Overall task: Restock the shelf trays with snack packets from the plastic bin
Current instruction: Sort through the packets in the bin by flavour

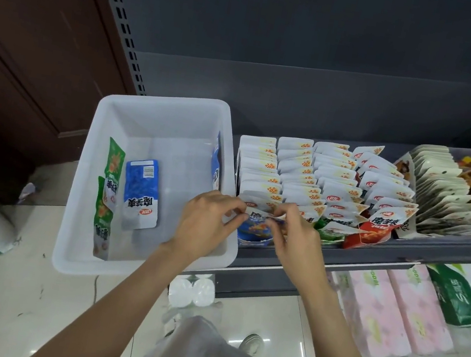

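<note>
- Your left hand (205, 220) and right hand (290, 234) meet, both pinching one blue packet (255, 231) at the blue tray's front (254, 242).
- Just left of that tray, the plastic bin (137, 271) holds another blue packet (141, 193), long axis front-to-back, nearer your left hand.

Glossy pale floor tiles (282, 320) — dark wooden cabinet (36, 20).

I've got a dark grey shelf (370, 257) here, with the white plastic bin (158, 109) sitting on its left end, and right beside that, cardboard trays (403, 228) crammed with upright snack packets (301, 170). Tissue packs (393, 310) sit below.
</note>
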A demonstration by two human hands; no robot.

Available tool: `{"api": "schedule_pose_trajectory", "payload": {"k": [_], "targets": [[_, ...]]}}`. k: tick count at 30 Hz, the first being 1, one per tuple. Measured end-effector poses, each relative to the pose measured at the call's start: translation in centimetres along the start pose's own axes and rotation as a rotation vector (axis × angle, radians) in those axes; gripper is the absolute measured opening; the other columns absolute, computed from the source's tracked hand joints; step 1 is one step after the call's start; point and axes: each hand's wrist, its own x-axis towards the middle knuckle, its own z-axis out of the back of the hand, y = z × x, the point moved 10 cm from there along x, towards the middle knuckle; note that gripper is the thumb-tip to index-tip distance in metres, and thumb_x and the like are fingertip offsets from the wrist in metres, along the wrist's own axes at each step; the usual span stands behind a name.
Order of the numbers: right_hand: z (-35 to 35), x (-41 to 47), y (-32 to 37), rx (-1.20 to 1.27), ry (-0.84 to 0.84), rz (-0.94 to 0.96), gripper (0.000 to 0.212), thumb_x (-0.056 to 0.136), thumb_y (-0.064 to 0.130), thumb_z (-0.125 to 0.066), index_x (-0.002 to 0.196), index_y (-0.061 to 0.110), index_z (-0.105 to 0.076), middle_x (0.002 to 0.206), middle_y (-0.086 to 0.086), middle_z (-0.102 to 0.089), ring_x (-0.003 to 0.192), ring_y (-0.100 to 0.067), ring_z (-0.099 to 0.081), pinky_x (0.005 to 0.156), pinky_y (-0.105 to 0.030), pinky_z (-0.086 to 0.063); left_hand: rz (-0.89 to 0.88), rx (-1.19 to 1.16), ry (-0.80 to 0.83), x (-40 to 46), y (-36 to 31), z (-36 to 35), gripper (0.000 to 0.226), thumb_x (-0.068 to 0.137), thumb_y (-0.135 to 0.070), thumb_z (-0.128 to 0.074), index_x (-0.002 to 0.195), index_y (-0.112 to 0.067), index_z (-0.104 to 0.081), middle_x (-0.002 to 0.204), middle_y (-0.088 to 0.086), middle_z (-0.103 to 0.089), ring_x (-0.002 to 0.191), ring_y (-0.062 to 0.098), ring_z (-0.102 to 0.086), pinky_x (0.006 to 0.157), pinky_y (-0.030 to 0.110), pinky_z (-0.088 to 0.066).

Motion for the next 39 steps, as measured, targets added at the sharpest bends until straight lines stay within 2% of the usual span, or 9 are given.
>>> {"api": "schedule_pose_trajectory", "payload": {"k": [4,10,16,21,26,29,31,34,39], "targets": [[-0.8,0.8,-1.1,-0.004,0.088,-0.138,0.025,0.09,0.018,-0.064,0.107,0.007,-0.05,0.063,0.009,-0.048,0.051,-0.018,-0.055,0.042,-0.01,-0.024,0.048,0.041,-0.009,0.1,0.5,-0.2,0.007,0.077,-0.024,-0.074,0.081,-0.022,-0.068,0.067,-0.006,-0.067,0.064,0.017,-0.059,0.054,0.019,-0.037],[1.6,0.3,-0.8,0.077,-0.096,-0.127,0.029,0.086,0.013,-0.069,0.11,0.014,-0.052,0.077,-0.007,-0.07,0.064,-0.019,-0.068,0.05,-0.034,-0.056,0.075,-0.076,0.022,0.7,0.4,-0.3,0.008,0.082,-0.026,-0.07,0.089,-0.021,-0.07,0.073,-0.004,-0.069,0.069,0.013,-0.061,0.058,0.022,-0.045],[1.7,-0.1,0.0,-0.029,-0.196,-0.081,0.02,0.086,0.009,-0.068,0.104,0.006,-0.059,0.082,-0.009,-0.067,0.063,-0.023,-0.065,0.047,-0.033,-0.053,0.064,-0.089,-0.014,1.0,0.4,0.1,0.005,0.079,-0.025,-0.073,0.083,-0.022,-0.072,0.069,-0.007,-0.07,0.063,0.008,-0.063,0.063,0.02,-0.045],[0.9,0.4,0.9,-0.312,-0.177,-0.078,0.016,0.074,0.014,-0.08,0.08,0.015,-0.064,0.065,0.0,-0.062,0.056,-0.02,-0.057,0.044,-0.021,-0.033,0.033,0.136,0.017,0.4,0.4,-1.1,0.013,0.068,-0.02,-0.081,0.068,-0.023,-0.068,0.06,-0.006,-0.065,0.06,0.016,-0.059,0.053,0.021,-0.043],[-0.6,1.4,1.8,-0.471,-0.094,-0.044,0.028,0.051,0.004,-0.085,0.065,0.016,-0.064,0.051,0.002,-0.058,0.06,-0.021,-0.054,0.041,-0.02,-0.027,0.13,-0.083,-0.147,-0.7,2.5,1.1,0.014,0.081,-0.03,-0.068,0.093,-0.024,-0.071,0.091,-0.007,-0.066,0.077,0.01,-0.055,0.065,0.016,-0.042],[0.2,1.2,1.8,-0.356,-0.114,-0.089,0.024,0.063,0.018,-0.087,0.077,0.015,-0.068,0.06,0.0,-0.064,0.056,-0.019,-0.059,0.041,-0.019,-0.034,0.185,-0.157,-0.202,-1.8,4.6,3.2,0.021,0.088,-0.034,-0.054,0.1,-0.023,-0.067,0.092,-0.011,-0.061,0.07,0.001,-0.051,0.062,0.004,-0.034],[2.3,0.9,2.2,-0.163,-0.192,-0.103,0.02,0.077,0.023,-0.078,0.091,0.014,-0.068,0.076,0.0,-0.067,0.054,-0.015,-0.059,0.046,-0.019,-0.039,0.245,-0.203,-0.113,-2.4,6.9,3.4,0.014,0.087,-0.026,-0.062,0.1,-0.027,-0.065,0.091,-0.012,-0.062,0.071,0.001,-0.055,0.061,0.007,-0.037],[5.2,1.0,4.1,0.033,-0.308,-0.041,0.015,0.086,0.017,-0.069,0.099,0.01,-0.066,0.086,0.002,-0.065,0.058,-0.006,-0.051,0.052,-0.02,-0.043,0.421,-0.343,0.273,-3.6,10.0,0.8,0.021,0.076,-0.037,-0.075,0.091,-0.033,-0.06,0.088,-0.014,-0.065,0.08,0.0,-0.06,0.068,0.018,-0.045],[-0.5,1.7,8.2,-0.082,0.012,0.183,0.015,0.081,0.006,-0.067,0.093,0.015,-0.066,0.085,0.001,-0.066,0.065,-0.017,-0.062,0.049,-0.027,-0.051,0.406,-0.102,0.748,-4.9,8.2,-3.7,0.048,0.052,-0.071,-0.061,0.082,-0.035,-0.057,0.086,-0.02,-0.064,0.084,0.004,-0.06,0.074,0.023,-0.046]]}}
